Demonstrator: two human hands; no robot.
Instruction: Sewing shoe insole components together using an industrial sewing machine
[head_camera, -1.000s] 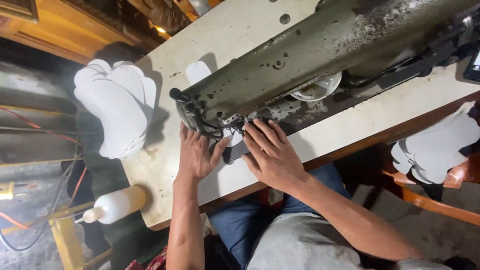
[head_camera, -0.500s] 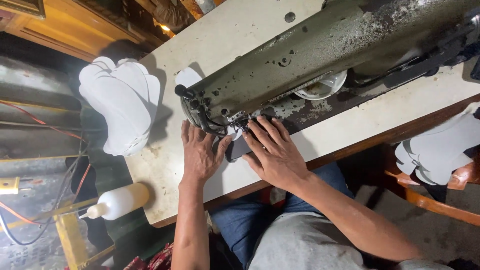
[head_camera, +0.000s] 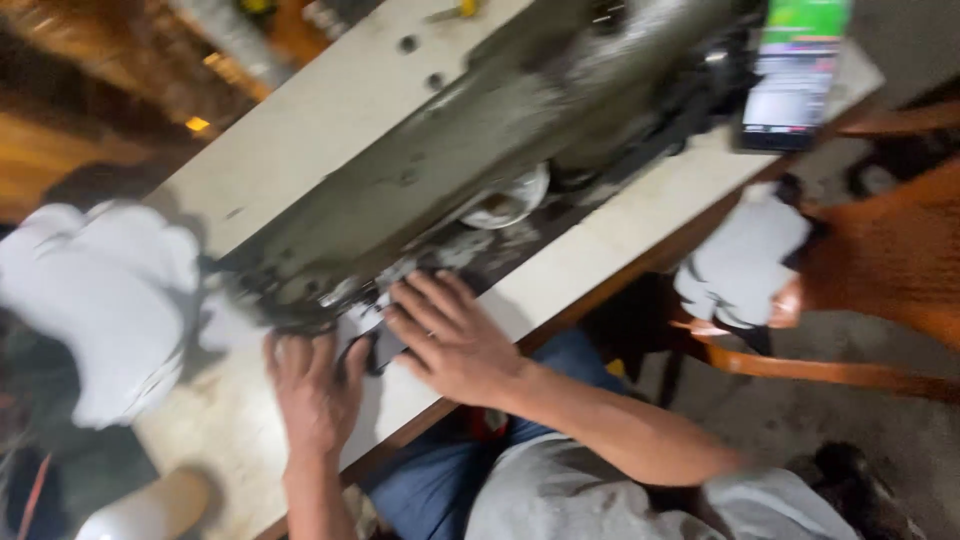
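blurred view from above of a worn grey-green sewing machine (head_camera: 470, 170) on a pale table (head_camera: 300, 130). left hand (head_camera: 315, 390) flat on the tabletop, palm down, fingers together and pointing toward the machine's needle end. right hand (head_camera: 455, 340) just beside it, fingers spread and pressed flat on a small piece of white and dark material (head_camera: 375, 330) lying under the machine head, between the two hands. neither hand clamped around anything. stack of white cut pieces (head_camera: 100, 300) off the table's left edge, another white stack (head_camera: 745, 260) on an orange chair (head_camera: 890, 260) to the right. phone with lit screen (head_camera: 795, 75) propped near the machine's far end. white bottle (head_camera: 150, 510) at lower left.
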